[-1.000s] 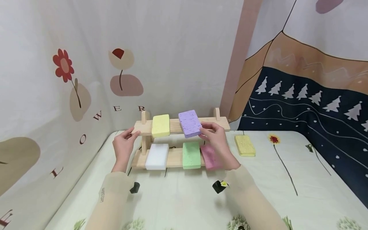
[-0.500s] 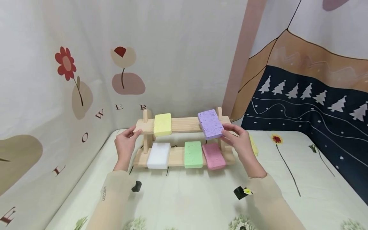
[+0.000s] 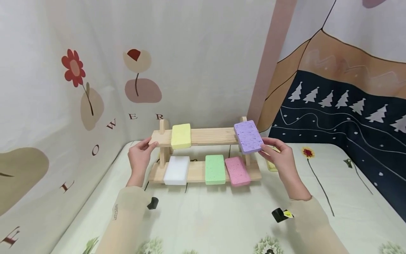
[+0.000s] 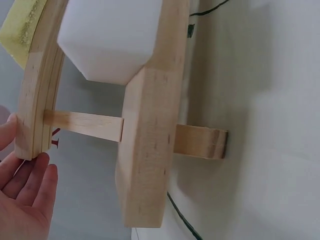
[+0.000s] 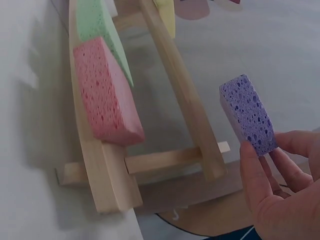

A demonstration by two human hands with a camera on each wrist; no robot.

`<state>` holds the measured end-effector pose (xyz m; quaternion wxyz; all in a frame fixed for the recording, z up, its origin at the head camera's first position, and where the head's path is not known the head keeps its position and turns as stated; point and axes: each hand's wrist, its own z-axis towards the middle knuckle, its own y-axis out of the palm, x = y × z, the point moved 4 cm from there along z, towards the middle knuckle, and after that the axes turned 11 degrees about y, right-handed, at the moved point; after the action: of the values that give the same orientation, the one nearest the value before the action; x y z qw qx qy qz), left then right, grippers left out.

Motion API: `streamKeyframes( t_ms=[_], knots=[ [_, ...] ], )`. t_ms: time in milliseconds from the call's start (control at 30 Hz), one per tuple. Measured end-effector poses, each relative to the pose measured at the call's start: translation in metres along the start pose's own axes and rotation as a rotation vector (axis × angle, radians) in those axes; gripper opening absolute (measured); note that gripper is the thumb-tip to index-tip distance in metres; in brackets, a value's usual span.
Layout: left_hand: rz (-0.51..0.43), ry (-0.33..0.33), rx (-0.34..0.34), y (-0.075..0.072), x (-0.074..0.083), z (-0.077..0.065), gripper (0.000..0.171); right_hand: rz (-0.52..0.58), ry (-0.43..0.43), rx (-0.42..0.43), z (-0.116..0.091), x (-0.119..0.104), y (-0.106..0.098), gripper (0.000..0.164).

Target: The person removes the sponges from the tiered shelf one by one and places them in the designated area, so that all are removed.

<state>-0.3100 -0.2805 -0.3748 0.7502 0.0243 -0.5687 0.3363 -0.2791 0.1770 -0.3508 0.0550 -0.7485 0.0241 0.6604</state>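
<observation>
A two-tier wooden rack [image 3: 212, 137] stands on the table, its upper left end pinched between the thumb and fingers of my left hand [image 3: 139, 159]. My right hand [image 3: 279, 157] holds a purple sponge [image 3: 248, 137] by its lower right corner. In the right wrist view this sponge [image 5: 247, 115] is apart from the upper board. On that board, near the left, lies a yellow sponge [image 3: 181, 135]. The lower board carries a white sponge [image 3: 177, 170], a green sponge [image 3: 215, 169] and a pink sponge [image 3: 237, 171], the last two side by side.
Another yellow sponge [image 3: 271, 166] lies on the table right of the rack, mostly hidden behind my right hand. Printed cloth [image 3: 203, 63] hangs behind the rack. A flower-printed cloth [image 3: 209, 218] covers the table. Black wrist-worn pieces [image 3: 280, 215] hang near both sleeves.
My right hand has carried the purple sponge rightward, from over the upper board's middle to its right end. The pink sponge is now uncovered. My left hand keeps its hold on the rack.
</observation>
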Motion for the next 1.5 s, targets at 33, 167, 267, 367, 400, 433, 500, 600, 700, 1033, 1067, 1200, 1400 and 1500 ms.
streamKeyframes(
  t_ms=[33, 167, 267, 367, 400, 433, 500, 600, 700, 1033, 1067, 1200, 1400, 1500],
  knots=[
    [0.001, 0.003, -0.002, 0.000, 0.001, 0.001, 0.048, 0.007, 0.001, 0.006, 0.000, 0.000, -0.003, 0.044],
    [0.015, 0.004, -0.003, -0.002, 0.002, 0.002, 0.047, 0.072, 0.005, 0.008, 0.002, 0.001, -0.012, 0.040],
    [0.023, -0.007, 0.004, -0.006, 0.001, 0.001, 0.045, 0.087, 0.005, 0.013, 0.002, 0.002, -0.019, 0.039],
    [0.014, -0.014, 0.011, -0.008, -0.001, 0.000, 0.041, 0.087, 0.004, 0.020, 0.002, 0.002, -0.027, 0.037],
    [0.009, -0.017, 0.014, -0.008, -0.001, -0.001, 0.040, 0.098, 0.003, 0.019, 0.002, 0.003, -0.029, 0.036],
    [0.003, -0.020, 0.017, -0.008, -0.001, -0.001, 0.038, 0.113, 0.000, 0.018, 0.002, 0.003, -0.032, 0.035],
    [-0.017, -0.017, 0.022, -0.008, -0.002, 0.000, 0.037, 0.123, -0.011, 0.020, 0.002, 0.004, -0.039, 0.033],
    [-0.051, -0.022, 0.025, -0.006, -0.002, 0.001, 0.038, 0.116, -0.027, 0.040, 0.002, 0.005, -0.049, 0.031],
    [-0.073, -0.029, 0.028, -0.004, -0.004, 0.003, 0.039, 0.107, -0.024, 0.057, 0.001, 0.007, -0.059, 0.033],
    [-0.088, -0.046, 0.022, -0.002, -0.004, 0.005, 0.039, 0.168, 0.003, 0.082, 0.002, 0.021, -0.091, 0.041],
    [-0.090, -0.044, 0.024, -0.001, -0.004, 0.005, 0.039, 0.169, 0.004, 0.090, 0.002, 0.022, -0.094, 0.042],
    [-0.106, -0.046, 0.029, -0.001, -0.005, 0.006, 0.039, 0.174, 0.016, 0.118, 0.002, 0.026, -0.102, 0.041],
    [-0.117, -0.052, 0.030, -0.001, -0.005, 0.006, 0.040, 0.177, 0.030, 0.137, 0.005, 0.035, -0.112, 0.039],
    [-0.120, -0.057, 0.031, -0.001, -0.005, 0.006, 0.040, 0.181, 0.042, 0.147, 0.007, 0.040, -0.117, 0.038]
  ],
)
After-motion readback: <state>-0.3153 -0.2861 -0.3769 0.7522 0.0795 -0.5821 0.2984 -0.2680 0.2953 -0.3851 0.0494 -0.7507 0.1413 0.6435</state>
